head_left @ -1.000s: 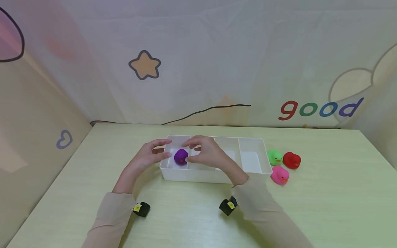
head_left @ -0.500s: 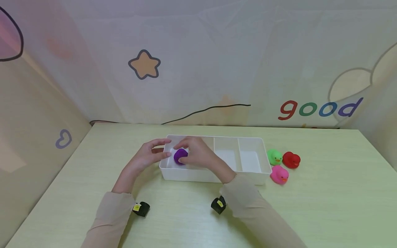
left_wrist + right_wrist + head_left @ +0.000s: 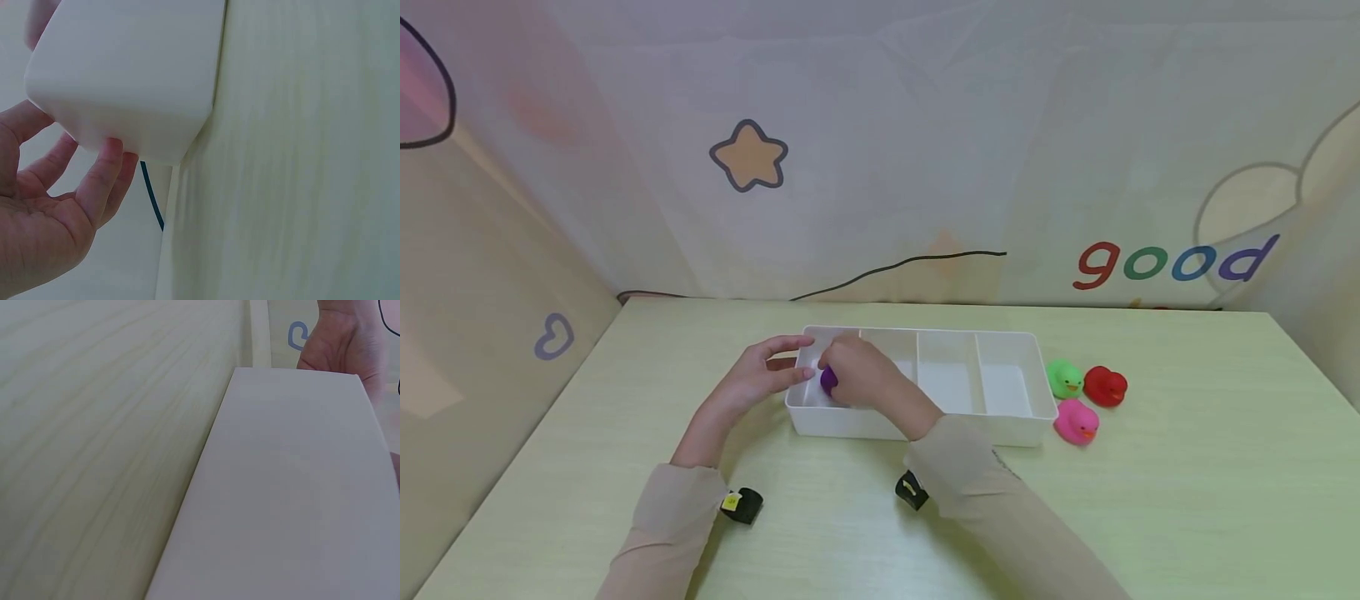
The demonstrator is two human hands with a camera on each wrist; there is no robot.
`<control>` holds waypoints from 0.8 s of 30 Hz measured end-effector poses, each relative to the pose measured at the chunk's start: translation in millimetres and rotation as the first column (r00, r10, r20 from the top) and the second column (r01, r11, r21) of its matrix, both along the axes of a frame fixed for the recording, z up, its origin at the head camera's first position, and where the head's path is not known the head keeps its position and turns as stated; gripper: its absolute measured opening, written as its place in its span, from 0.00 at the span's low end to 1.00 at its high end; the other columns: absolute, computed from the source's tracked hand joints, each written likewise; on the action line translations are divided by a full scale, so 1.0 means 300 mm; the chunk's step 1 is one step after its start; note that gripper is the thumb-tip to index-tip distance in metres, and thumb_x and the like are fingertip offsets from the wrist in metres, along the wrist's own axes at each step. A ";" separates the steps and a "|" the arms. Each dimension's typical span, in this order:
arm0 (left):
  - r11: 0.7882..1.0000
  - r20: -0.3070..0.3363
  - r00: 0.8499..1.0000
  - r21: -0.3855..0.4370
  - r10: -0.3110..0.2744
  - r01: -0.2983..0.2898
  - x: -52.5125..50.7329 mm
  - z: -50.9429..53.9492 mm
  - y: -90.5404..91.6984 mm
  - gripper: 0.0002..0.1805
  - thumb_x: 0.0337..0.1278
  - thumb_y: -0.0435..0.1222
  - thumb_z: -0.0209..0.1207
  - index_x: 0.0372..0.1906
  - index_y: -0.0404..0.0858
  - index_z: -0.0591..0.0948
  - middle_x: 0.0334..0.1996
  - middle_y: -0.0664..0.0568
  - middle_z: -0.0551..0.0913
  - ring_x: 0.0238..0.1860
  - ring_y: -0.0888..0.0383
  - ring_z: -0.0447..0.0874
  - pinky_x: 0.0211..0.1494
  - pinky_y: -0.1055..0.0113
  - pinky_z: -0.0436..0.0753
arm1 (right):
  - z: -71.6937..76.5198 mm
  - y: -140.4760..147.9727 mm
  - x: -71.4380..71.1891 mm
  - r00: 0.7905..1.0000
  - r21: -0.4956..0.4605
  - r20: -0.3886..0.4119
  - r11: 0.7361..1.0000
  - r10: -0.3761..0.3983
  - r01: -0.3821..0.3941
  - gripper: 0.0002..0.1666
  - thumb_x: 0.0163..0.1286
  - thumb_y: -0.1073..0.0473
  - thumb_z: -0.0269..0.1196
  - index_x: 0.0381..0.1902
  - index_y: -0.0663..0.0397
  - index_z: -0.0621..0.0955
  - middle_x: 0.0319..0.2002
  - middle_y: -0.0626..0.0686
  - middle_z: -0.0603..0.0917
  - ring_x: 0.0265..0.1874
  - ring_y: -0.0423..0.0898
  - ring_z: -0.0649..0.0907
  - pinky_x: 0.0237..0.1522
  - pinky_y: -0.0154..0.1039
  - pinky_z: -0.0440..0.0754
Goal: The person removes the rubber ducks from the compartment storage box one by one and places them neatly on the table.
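A purple rubber duck (image 3: 828, 381) sits in the leftmost compartment of a long white divided box (image 3: 917, 427). My right hand (image 3: 868, 375) reaches down into that compartment and grips the duck, covering most of it; the fingertips are hidden. At the box's left end, my left hand (image 3: 756, 375) touches the outside of the wall with spread fingers. The left wrist view shows its fingers (image 3: 103, 169) against the white end wall (image 3: 125, 75). The right wrist view has the box's long side (image 3: 281, 487) in front, with the left hand (image 3: 344, 347) beyond it.
Right of the box, a green duck (image 3: 1065, 379), a red duck (image 3: 1106, 387) and a pink duck (image 3: 1077, 422) stand close together on the pale wooden table (image 3: 1210, 467). A printed cloth (image 3: 880, 150) hangs behind the table.
My right hand has moved left and closed round the purple duck, which it now mostly hides. The left hand, the box and the other ducks stay where they were.
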State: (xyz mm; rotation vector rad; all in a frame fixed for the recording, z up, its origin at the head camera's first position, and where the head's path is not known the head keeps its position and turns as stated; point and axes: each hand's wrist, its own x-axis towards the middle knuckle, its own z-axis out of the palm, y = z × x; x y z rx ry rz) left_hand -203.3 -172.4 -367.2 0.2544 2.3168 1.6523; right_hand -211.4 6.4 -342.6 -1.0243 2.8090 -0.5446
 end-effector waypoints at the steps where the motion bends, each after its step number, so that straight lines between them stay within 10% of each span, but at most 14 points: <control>1: 1.000 -0.001 1.000 0.003 -0.001 0.001 0.000 0.000 0.001 0.29 0.53 0.37 0.62 0.61 0.38 0.68 0.63 0.44 0.65 0.62 0.45 0.66 0.58 0.53 0.71 | 0.000 -0.001 0.000 1.000 0.005 0.000 1.000 -0.007 0.007 0.06 0.49 0.73 0.63 0.27 0.60 0.82 0.15 0.47 0.68 0.21 0.41 0.66 0.19 0.28 0.60; 24: 1.000 -0.003 1.000 0.003 -0.003 0.003 0.000 -0.001 0.001 0.29 0.54 0.37 0.61 0.62 0.38 0.68 0.64 0.44 0.63 0.62 0.43 0.65 0.60 0.51 0.68 | 0.035 0.069 0.025 0.996 -0.201 -0.070 0.978 0.050 -0.063 0.13 0.49 0.69 0.67 0.36 0.62 0.84 0.32 0.55 0.84 0.35 0.47 0.79 0.38 0.35 0.76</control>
